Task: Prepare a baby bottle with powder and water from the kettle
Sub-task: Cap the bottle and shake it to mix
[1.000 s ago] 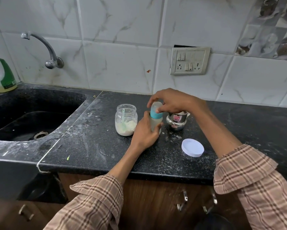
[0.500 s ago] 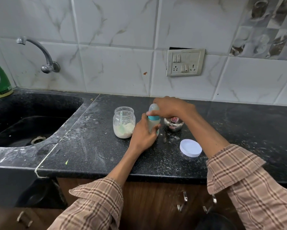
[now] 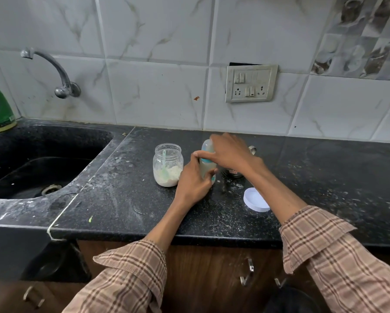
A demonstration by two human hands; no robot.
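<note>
A baby bottle [image 3: 205,166] with a teal collar and clear cap stands upright on the black counter [image 3: 122,199]. My left hand [image 3: 193,181] grips its body from the left. My right hand [image 3: 229,152] reaches over the top and holds the collar and cap. Left of the bottle is an open glass jar [image 3: 167,164] holding white powder and a pale green scoop. A small steel kettle [image 3: 234,172] sits behind my right wrist, mostly hidden. The jar's white lid [image 3: 256,199] lies flat to the right.
A black sink [image 3: 38,170] with a wall tap [image 3: 54,71] fills the left. A green-capped detergent bottle [image 3: 0,114] stands at the far left. A switch and socket plate [image 3: 250,83] is on the tiled wall. Powder dust covers the counter. Cabinet handles [image 3: 248,272] show below.
My right hand has turned on the bottle's top, its fingers now wrapping lower over the collar. The left hand keeps its grip. The camera has shifted slightly.
</note>
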